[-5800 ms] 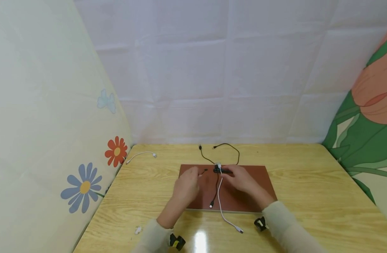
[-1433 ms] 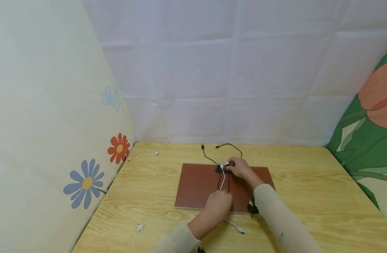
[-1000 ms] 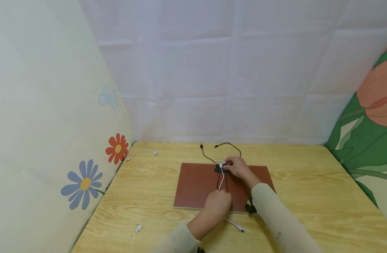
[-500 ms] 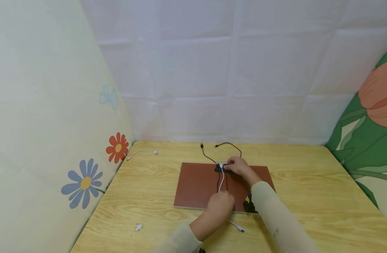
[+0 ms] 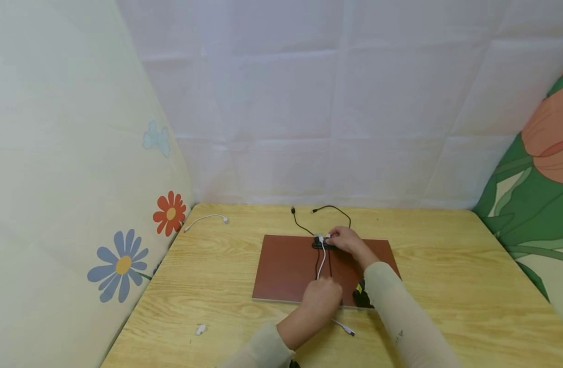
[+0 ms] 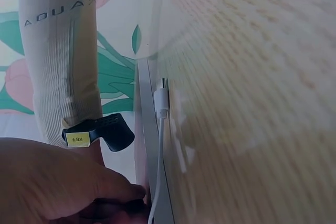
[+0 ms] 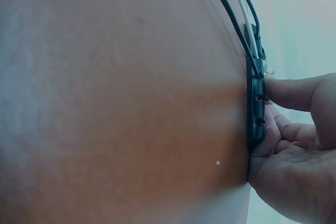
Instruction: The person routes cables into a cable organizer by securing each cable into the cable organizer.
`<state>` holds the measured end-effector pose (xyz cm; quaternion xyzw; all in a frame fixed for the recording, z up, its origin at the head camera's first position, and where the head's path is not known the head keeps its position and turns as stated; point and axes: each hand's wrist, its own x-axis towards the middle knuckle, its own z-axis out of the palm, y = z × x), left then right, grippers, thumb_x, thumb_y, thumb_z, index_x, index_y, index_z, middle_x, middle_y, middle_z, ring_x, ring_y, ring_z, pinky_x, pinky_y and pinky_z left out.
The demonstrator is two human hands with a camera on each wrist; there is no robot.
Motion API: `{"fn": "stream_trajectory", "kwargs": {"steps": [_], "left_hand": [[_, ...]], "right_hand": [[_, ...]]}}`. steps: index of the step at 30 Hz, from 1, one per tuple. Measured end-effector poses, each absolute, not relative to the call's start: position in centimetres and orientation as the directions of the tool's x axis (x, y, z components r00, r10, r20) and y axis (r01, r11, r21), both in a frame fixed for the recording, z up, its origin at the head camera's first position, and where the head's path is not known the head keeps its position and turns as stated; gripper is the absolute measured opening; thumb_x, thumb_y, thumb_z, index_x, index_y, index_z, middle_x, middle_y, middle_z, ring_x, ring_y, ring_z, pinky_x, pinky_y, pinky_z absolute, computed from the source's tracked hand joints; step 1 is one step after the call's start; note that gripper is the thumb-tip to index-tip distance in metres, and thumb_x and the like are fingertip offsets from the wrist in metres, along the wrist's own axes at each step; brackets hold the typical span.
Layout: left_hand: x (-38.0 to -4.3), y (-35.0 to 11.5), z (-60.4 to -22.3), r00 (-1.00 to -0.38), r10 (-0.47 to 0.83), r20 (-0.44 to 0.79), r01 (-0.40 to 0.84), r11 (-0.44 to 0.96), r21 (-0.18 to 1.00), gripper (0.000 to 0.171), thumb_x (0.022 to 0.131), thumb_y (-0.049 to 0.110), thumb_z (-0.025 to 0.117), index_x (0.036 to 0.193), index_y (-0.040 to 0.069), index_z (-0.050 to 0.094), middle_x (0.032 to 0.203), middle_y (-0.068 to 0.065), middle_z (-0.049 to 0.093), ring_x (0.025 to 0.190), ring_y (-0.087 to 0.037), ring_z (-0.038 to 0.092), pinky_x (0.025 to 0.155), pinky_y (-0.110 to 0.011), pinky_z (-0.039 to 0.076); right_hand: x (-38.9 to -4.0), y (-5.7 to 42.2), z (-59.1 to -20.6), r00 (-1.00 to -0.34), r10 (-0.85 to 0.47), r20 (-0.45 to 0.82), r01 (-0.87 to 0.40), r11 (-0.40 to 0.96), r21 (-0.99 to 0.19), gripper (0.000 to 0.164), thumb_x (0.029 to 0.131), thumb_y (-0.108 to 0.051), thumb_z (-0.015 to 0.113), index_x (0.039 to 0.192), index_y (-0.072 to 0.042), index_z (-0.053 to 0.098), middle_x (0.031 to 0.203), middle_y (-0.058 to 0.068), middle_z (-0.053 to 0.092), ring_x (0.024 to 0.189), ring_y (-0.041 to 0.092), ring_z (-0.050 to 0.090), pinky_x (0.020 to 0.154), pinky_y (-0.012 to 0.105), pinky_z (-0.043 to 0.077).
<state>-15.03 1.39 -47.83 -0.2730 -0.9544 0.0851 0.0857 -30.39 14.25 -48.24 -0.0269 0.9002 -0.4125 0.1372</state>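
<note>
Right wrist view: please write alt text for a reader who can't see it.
A right hand touches a black cable holder on a brown board. Two black cables and a white cable run into it; two slots below hold none.

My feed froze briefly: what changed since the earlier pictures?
The left hand moved right and closer, to the near edge of the board. The right hand shifted slightly farther away, staying at the cable holder. A second black cable now runs from it to the left hand. The board and white cable stayed put.
</note>
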Motion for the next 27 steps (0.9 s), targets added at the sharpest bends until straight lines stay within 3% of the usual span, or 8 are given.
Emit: {"fn": "stream_trajectory", "kwargs": {"steps": [14,27], "left_hand": [[-14.6,1.5,-47.7,-0.887,0.456,0.066,0.437,0.878,-0.197,0.014,0.096,0.02,0.063,0.088,0.021,0.074,0.085,0.006,0.066,0.079,-0.009,0.062,0.057,-0.029,0.054],[-14.0,0.1,-47.4,-0.88,0.472,0.049,0.456,0.87,-0.19,0.011,0.095,0.024,0.065,0.089,0.024,0.074,0.086,0.008,0.064,0.083,-0.008,0.059,0.056,-0.031,0.052]], "right_hand": [[-30.2,14.5,-48.3,-0.958,-0.194,-0.21,0.043,0.629,-0.776,0.038,0.099,-0.02,0.062,0.13,0.002,0.056,0.124,0.022,0.06,0.108,0.033,0.059,0.089,0.047,0.05],[-29.8,14.9,-48.6,-0.962,-0.213,-0.17,-0.012,0.656,-0.755,0.041,0.099,-0.023,0.062,0.131,0.002,0.056,0.126,0.024,0.059,0.111,0.036,0.059,0.091,0.05,0.049]]}}
